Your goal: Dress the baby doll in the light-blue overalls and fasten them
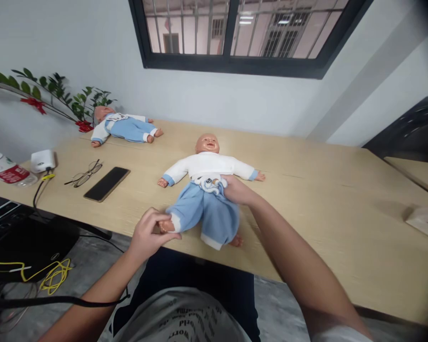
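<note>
A baby doll lies on its back on the wooden table, head toward the wall, in a white top and light blue trousers. My left hand is closed around the doll's foot at the white trouser cuff on the left. At the doll's waist my right hand pinches the edge of the trousers, beside a white patch with a cartoon eye. Its fingertips are partly hidden by the cloth. The doll's other foot sticks out past the right cuff. Both doll arms are spread on the table.
A second doll lies at the back left near a plant. On the left of the table are a phone, glasses, a white device and a bottle. A pale packet is at the right.
</note>
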The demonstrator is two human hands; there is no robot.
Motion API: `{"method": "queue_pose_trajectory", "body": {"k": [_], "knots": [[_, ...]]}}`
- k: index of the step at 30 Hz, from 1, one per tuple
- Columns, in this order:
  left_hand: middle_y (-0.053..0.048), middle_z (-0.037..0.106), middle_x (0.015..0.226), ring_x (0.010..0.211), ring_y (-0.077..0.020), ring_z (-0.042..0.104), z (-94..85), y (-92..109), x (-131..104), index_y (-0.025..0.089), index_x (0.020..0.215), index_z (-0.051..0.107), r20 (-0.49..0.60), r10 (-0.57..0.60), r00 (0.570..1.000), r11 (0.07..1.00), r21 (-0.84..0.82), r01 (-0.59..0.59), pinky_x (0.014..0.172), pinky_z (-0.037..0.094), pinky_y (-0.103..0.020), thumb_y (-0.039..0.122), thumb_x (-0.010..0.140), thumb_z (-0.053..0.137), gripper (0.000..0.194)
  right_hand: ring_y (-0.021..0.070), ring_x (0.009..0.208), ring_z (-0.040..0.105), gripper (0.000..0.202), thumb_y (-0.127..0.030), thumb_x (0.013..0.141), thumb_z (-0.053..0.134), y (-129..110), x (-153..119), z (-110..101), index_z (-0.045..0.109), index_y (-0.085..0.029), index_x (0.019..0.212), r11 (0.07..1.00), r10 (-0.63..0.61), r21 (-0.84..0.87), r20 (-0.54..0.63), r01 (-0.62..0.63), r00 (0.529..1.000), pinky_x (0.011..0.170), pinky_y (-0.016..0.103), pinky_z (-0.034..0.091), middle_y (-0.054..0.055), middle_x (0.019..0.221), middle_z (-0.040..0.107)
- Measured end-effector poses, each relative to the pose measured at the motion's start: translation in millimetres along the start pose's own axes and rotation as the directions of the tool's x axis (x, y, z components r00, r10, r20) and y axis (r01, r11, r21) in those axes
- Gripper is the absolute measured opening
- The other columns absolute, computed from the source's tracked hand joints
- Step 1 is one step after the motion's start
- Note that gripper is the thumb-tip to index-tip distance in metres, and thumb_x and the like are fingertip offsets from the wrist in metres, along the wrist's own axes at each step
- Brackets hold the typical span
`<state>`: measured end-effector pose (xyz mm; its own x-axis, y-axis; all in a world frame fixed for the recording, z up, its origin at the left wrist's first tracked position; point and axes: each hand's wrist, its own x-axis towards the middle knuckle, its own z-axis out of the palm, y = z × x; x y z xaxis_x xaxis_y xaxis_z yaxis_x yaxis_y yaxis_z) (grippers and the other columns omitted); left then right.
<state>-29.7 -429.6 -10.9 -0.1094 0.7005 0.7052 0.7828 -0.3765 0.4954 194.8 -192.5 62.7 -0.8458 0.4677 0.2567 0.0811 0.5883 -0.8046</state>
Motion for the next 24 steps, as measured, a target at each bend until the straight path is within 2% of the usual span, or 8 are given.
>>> {"method": "queue_pose_trajectory", "body": {"k": [2,6,12,15,17,20,22,24], "knots": [[-0.002,0.063,0.089,0.078,-0.0172,0.062,-3.3,0.2,-2.4,0.021,0.108,0.065,0.021,0.035,0.999,0.999,0.005,-0.035,0.067,0.051,-0.027,0.04,0.079,0.087,0.042,0.0217,0.089,0.068,0.032,-0.012,0.074,0.047,6.8,10.3,-9.4,0.074,-0.016,0.09,0.998,-0.006,-0.067,-0.005,0.006,1.0,0.087,0.036,0.053,0.006,0.1,0.078],[-0.003,0.063,0.089,0.077,-0.0162,0.063,-5.7,0.5,-11.5,0.023,0.111,0.069,0.052,0.018,0.999,1.0,0.004,-0.019,0.065,0.053,-0.026,0.03,0.085,0.082,0.03,0.0192,0.077,0.062,0.028,-0.012,0.067,0.044,16.6,31.6,-25.8,0.07,-0.016,0.076,0.985,-0.012,-0.171,0.009,0.013,1.0,0.075,0.03,0.048,0.003,0.085,0.075],[-0.003,0.06,0.099,0.077,-0.0131,0.065,-5.4,1.2,-22.3,0.025,0.11,0.073,0.051,-0.047,0.998,0.996,-0.07,0.05,0.06,0.057,-0.022,0.024,0.09,0.077,0.021,0.0185,0.075,0.06,0.025,-0.015,0.065,0.045,29.9,46.4,-40.3,0.068,-0.017,0.075,0.971,-0.004,-0.237,-0.058,-0.01,0.998,0.071,0.026,0.044,0.001,0.077,0.072],[-0.004,0.061,0.101,0.079,-0.0137,0.066,-6.2,-0.4,-22.4,0.024,0.104,0.073,0.07,-0.047,0.996,0.997,-0.064,0.051,0.06,0.057,-0.022,0.024,0.09,0.076,0.015,0.0192,0.075,0.061,0.018,-0.019,0.069,0.049,36.0,47.7,-45.0,0.066,-0.017,0.072,0.971,0.032,-0.232,-0.123,-0.06,0.992,0.073,0.027,0.044,0.002,0.076,0.071],[-0.004,0.063,0.101,0.084,-0.0154,0.068,-6.6,-3.0,-21.1,0.023,0.103,0.072,0.116,-0.011,0.993,0.999,-0.043,0.016,0.065,0.058,-0.023,0.024,0.09,0.075,0.013,0.0204,0.079,0.062,0.018,-0.026,0.08,0.051,35.2,43.3,-45.2,0.066,-0.017,0.075,0.973,0.068,-0.205,-0.185,-0.106,0.98,0.076,0.029,0.046,0.003,0.08,0.072],[-0.006,0.066,0.103,0.091,-0.018,0.07,-7.0,-7.1,-20.0,0.022,0.106,0.071,0.253,0.042,0.967,0.999,-0.023,-0.037,0.074,0.059,-0.027,0.025,0.091,0.074,0.016,0.023,0.086,0.063,0.045,-0.049,0.099,0.039,27.1,22.3,-43.0,0.064,-0.019,0.078,0.973,0.155,-0.128,-0.243,-0.19,0.958,0.085,0.034,0.049,0.006,0.087,0.072],[-0.006,0.069,0.104,0.093,-0.0186,0.071,-8.7,-8.6,-20.0,0.023,0.111,0.071,0.347,0.057,0.936,0.998,0.003,-0.062,0.078,0.058,-0.028,0.025,0.093,0.071,0.018,0.0257,0.094,0.065,0.054,-0.062,0.101,0.036,20.1,-0.5,-41.8,0.067,-0.019,0.089,0.969,0.21,-0.083,-0.218,-0.232,0.953,0.092,0.038,0.049,0.008,0.098,0.074],[-0.006,0.07,0.107,0.093,-0.0187,0.072,-12.0,-8.9,-17.9,0.025,0.114,0.071,0.43,0.083,0.899,0.995,0.016,-0.099,0.079,0.057,-0.028,0.025,0.094,0.07,0.021,0.0286,0.106,0.065,0.049,-0.065,0.093,0.056,13.8,-24.5,-40.6,0.068,-0.02,0.108,0.959,0.254,-0.082,-0.186,-0.272,0.949,0.098,0.041,0.049,0.01,0.115,0.072]]}}
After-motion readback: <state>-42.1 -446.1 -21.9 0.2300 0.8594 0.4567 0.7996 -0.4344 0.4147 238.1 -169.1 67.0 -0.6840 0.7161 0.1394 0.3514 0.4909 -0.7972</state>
